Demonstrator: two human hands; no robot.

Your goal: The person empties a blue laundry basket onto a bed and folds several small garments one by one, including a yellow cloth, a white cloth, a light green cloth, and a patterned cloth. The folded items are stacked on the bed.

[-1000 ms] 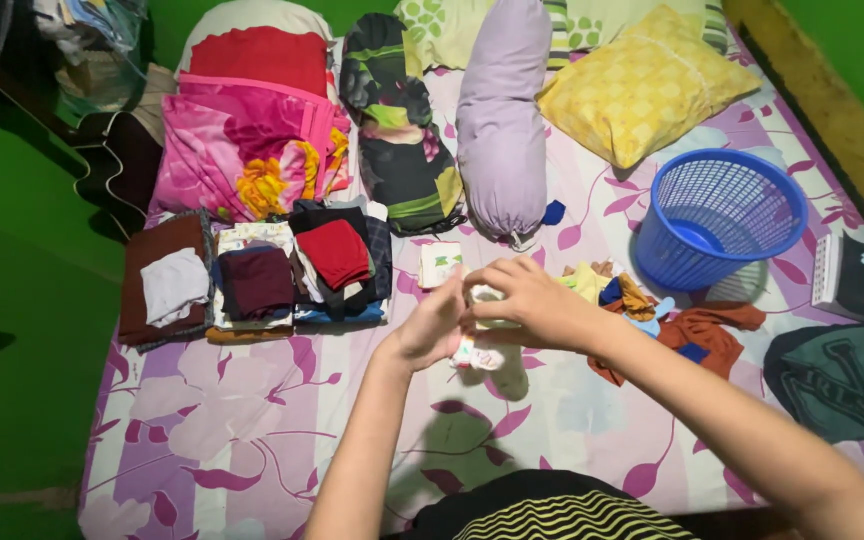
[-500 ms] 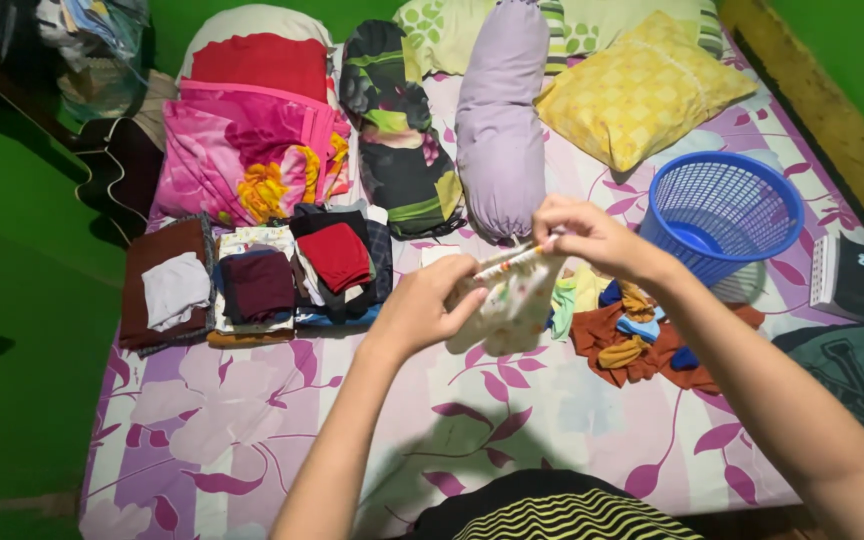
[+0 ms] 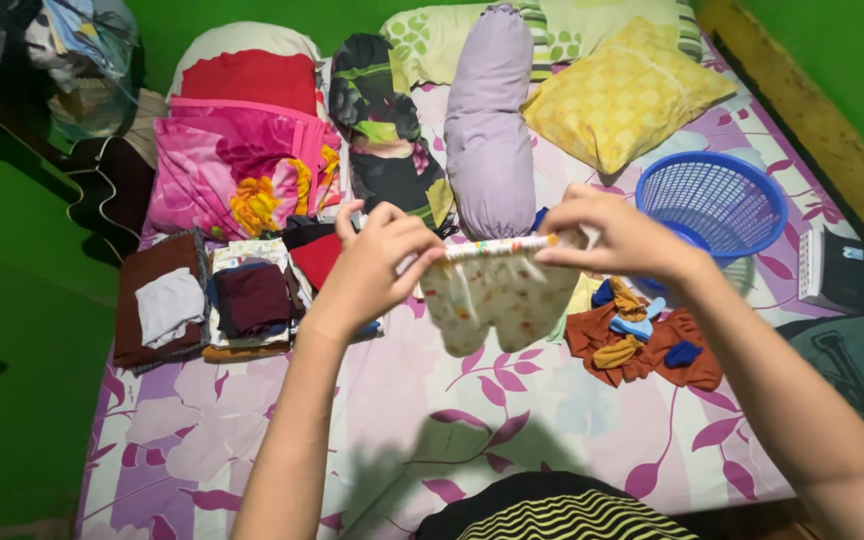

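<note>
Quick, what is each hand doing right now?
Left hand: closed, pinching the waistband of the small patterned shorts.
Right hand: closed, pinching the other end of the same waistband.

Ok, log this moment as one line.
left hand: grips shorts waistband | right hand: grips waistband | patterned baby shorts: held spread above bed

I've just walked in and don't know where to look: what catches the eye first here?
First, the small pale printed shorts held up by the waistband between the left hand and right hand, above the purple-flowered sheet. Next, the blue basket at right, with a heap of loose clothes before it, and folded stacks at left.
</note>
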